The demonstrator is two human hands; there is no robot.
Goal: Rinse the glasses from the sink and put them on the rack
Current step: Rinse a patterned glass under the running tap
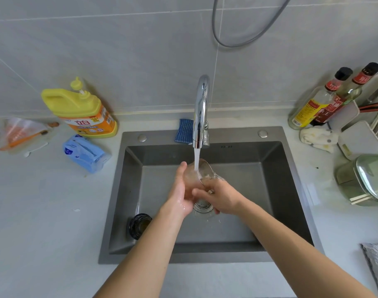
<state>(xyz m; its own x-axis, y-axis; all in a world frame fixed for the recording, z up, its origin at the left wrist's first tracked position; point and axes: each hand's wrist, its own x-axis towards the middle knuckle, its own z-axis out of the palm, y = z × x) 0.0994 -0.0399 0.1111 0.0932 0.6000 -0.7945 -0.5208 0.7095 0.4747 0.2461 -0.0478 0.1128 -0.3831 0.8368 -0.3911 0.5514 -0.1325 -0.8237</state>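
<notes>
Countertop surrounds grey sink below pale tiled wall.

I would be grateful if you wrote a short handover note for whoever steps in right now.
Left hand and right hand both hold the clear glass under the running tap, over the sink.
A dark glass waits in the sink's near left corner.
No glass shows on the visible part of the rack.
Left: finish this rinse, rack it, then do the dark glass.
</notes>
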